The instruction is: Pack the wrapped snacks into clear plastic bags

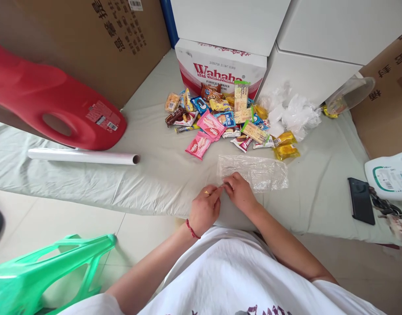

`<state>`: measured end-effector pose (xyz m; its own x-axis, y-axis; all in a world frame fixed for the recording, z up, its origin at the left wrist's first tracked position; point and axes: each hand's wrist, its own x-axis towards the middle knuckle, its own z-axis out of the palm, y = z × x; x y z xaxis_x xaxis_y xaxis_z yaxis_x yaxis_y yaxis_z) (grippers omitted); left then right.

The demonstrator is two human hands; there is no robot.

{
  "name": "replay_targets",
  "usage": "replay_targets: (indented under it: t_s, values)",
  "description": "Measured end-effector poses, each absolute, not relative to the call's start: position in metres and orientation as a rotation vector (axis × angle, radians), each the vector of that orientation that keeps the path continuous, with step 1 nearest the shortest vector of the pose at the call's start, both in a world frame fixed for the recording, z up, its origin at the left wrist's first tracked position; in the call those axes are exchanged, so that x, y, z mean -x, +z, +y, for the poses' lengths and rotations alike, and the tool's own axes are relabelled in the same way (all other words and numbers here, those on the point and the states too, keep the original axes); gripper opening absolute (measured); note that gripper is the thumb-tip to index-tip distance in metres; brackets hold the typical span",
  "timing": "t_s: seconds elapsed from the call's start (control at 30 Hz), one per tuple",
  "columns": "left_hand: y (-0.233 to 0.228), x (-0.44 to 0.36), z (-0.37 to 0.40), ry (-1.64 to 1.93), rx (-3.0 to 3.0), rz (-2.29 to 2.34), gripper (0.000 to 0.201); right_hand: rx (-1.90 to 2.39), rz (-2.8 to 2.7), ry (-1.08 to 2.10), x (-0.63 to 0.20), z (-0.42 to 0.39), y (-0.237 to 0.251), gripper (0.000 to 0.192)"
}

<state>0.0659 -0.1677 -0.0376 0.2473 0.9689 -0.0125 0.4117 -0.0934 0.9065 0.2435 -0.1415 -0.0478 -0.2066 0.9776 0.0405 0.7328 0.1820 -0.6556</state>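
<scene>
A clear plastic bag (263, 173) lies flat on the cloth-covered surface, its left end reaching my fingers. My left hand (206, 205), with a ring and a red string bracelet, is closed in a pinch at that end. Meeting it fingertip to fingertip, my right hand (238, 191) also pinches the bag's edge. Beyond the bag spreads a pile of wrapped snacks, with pink wafer packets (210, 126), cracker packets (255, 132) and yellow-wrapped pieces (286, 152) at its near side.
Behind the snacks stands a Wahaha carton (220, 65) beside white boxes (306, 74). Crumpled clear bags (296, 113) lie at their right. Leftward are a red detergent bottle (56, 100) and a white tube (82, 156). A phone (361, 200) rests far right; a green stool (56, 267) stands below.
</scene>
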Motion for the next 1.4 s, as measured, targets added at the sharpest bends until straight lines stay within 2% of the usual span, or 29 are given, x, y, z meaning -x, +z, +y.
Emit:
replay_targets:
  t_s: [0.13,0.23,0.4,0.47,0.63,0.8,0.97,1.2,1.4]
  values:
    - [-0.045,-0.062,-0.171,0.736,-1.887,1.332,0.023,1.623,-1.957,0.812,-0.244,-0.135,-0.043,0.013]
    - [-0.046,-0.058,-0.169,0.685,-2.214,1.327,0.019,1.576,-1.782,1.035,-0.246,-0.133,-0.038,0.008]
    - [-0.044,-0.05,-0.178,0.983,-2.531,1.246,0.013,1.581,-1.478,1.312,-0.242,-0.14,-0.035,0.01]
    - [-0.044,-0.049,-0.187,1.099,-2.408,1.28,0.009,1.601,-1.409,1.327,-0.238,-0.144,-0.035,0.013]
    - [-0.042,-0.058,-0.19,0.969,-1.633,1.606,0.037,1.598,-1.244,1.35,-0.221,-0.158,-0.036,0.016]
    - [-0.036,-0.06,-0.167,0.819,-1.156,1.403,0.029,1.54,-1.007,1.482,-0.218,-0.161,-0.031,0.022]
    - [-0.03,-0.044,-0.156,0.823,-1.016,1.304,0.033,1.43,-0.728,1.662,-0.24,-0.15,-0.009,0.036]
    - [-0.013,-0.067,-0.154,0.885,-1.045,1.19,0.035,1.374,-0.635,1.546,-0.229,-0.149,0.002,0.041]
    - [-0.011,-0.078,-0.147,1.019,-0.854,1.024,0.032,1.313,-0.591,1.581,-0.23,-0.146,0.007,0.041]
